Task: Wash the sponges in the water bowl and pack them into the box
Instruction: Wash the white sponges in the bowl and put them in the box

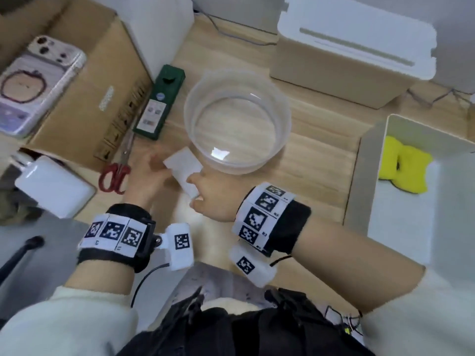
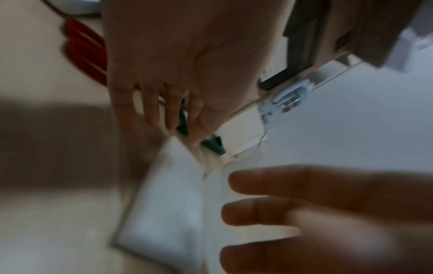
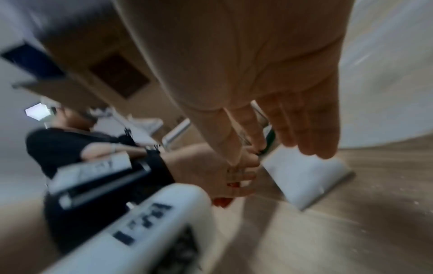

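Note:
A white rectangular sponge (image 1: 183, 170) lies flat on the wooden table just in front of the clear water bowl (image 1: 190, 116). My left hand (image 1: 151, 168) reaches it from the left with straight fingers (image 2: 152, 113) at its near corner. From the other side comes my right hand (image 1: 203, 194), its straight fingers (image 3: 311, 140) just above the white sponge (image 3: 304, 176); whether they touch it is blurred. Neither hand grips it. At the right, a yellow sponge (image 1: 403, 168) lies inside the white box (image 1: 365, 181).
Red-handled scissors (image 1: 115, 173) and a green carton (image 1: 159, 104) lie left of the bowl. A cardboard box (image 1: 84, 116) with a phone (image 1: 38, 86) on it stands at the far left, a white bottle (image 1: 54, 186) below it. A white-lidded container (image 1: 347, 60) stands behind.

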